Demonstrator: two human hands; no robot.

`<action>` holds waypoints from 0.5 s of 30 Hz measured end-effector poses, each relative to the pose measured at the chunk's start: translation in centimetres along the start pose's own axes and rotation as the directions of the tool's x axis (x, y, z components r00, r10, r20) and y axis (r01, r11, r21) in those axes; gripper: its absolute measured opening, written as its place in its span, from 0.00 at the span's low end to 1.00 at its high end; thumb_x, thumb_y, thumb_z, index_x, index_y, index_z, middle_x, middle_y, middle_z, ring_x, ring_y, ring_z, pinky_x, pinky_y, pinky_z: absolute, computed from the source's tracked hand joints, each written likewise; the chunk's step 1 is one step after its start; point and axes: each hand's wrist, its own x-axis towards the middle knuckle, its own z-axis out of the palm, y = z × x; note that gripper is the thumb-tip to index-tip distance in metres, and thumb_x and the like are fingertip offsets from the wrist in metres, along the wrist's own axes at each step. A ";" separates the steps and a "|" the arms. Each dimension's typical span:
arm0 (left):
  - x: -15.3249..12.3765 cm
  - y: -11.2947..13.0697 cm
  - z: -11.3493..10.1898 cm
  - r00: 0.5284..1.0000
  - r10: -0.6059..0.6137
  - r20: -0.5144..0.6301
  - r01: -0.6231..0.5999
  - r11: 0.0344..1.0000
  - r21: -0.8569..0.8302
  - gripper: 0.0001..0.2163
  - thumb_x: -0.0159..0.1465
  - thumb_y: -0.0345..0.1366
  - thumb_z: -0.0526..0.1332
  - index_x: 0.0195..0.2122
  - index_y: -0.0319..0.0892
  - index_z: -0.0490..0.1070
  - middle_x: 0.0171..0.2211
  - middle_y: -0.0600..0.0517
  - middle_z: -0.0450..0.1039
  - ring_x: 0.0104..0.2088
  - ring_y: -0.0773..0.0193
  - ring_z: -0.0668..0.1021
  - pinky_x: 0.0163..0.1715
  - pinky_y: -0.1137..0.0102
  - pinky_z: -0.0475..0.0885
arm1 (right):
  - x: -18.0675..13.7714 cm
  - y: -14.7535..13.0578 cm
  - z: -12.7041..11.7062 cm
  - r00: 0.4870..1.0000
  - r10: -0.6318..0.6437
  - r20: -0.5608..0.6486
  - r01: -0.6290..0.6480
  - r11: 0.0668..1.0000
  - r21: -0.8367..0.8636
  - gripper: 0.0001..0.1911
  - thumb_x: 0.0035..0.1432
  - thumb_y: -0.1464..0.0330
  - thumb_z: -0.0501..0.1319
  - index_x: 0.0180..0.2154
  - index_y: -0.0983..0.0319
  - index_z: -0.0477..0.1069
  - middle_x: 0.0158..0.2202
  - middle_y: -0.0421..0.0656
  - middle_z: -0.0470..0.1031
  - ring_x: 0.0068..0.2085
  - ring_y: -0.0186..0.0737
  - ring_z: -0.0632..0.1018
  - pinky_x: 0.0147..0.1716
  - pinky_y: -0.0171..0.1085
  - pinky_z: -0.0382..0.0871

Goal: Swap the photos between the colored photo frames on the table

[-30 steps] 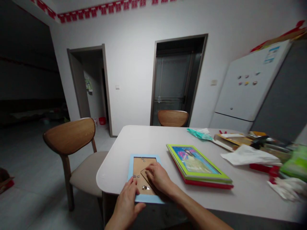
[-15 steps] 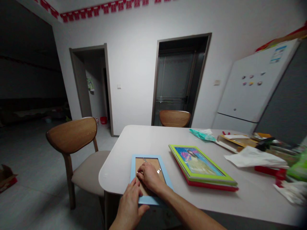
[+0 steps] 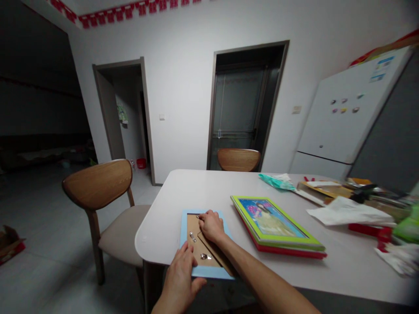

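A light blue picture frame [image 3: 213, 273] lies back side up near the table's front left corner, its brown backing board [image 3: 193, 224] showing. Small silver clips are on the board: one metal clip [image 3: 192, 237] toward the left, another near the bottom. A brown support leg [image 3: 211, 248] runs partly under my right wrist. My right hand [image 3: 212, 226] is closed at the upper part of the board, its fingertips pinching at a clip whose end just shows. My left hand [image 3: 181, 270] rests with fingers stretched along the frame's lower left edge, thumb apart.
To the right lies a stack of frames, a green picture frame [image 3: 271, 218] on top and red below. Beyond it are a teal packet [image 3: 276, 182], white paper [image 3: 350, 211] and assorted clutter. A wooden chair [image 3: 98, 183] stands left of the white table [image 3: 196, 187].
My right hand has moved up and right across the backing board, uncovering clips and the support leg. My left hand has stayed almost in place at the lower left edge.
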 end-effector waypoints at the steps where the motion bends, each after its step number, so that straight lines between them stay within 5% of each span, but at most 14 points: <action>1: 0.0 0.0 0.0 1.000 0.002 0.002 -0.002 1.000 0.001 0.13 0.43 0.27 0.63 0.31 0.41 0.67 0.51 0.43 0.61 0.55 0.55 0.58 0.52 0.59 0.56 | 0.0 0.0 0.0 1.000 -0.001 -0.001 0.001 1.000 0.003 0.15 0.53 0.65 0.48 0.39 0.57 0.70 0.39 0.47 0.67 0.42 0.42 0.65 0.37 0.38 0.56; 10: 0.1 -0.3 0.2 1.000 0.006 0.007 -0.006 1.000 -0.028 0.14 0.43 0.27 0.63 0.32 0.41 0.67 0.51 0.44 0.62 0.55 0.56 0.58 0.52 0.60 0.56 | -2.6 0.8 -2.9 0.993 -0.117 -0.024 0.119 0.989 0.091 0.19 0.52 0.66 0.50 0.47 0.61 0.64 0.43 0.47 0.67 0.44 0.39 0.66 0.42 0.34 0.56; 15: 0.1 0.0 0.1 1.000 0.007 -0.004 -0.007 0.999 -0.039 0.13 0.43 0.27 0.62 0.31 0.42 0.66 0.51 0.45 0.62 0.55 0.55 0.58 0.52 0.58 0.56 | -6.2 1.7 -5.7 0.967 -0.232 0.102 0.214 0.963 0.164 0.17 0.49 0.59 0.53 0.38 0.61 0.70 0.37 0.46 0.69 0.40 0.40 0.68 0.40 0.33 0.58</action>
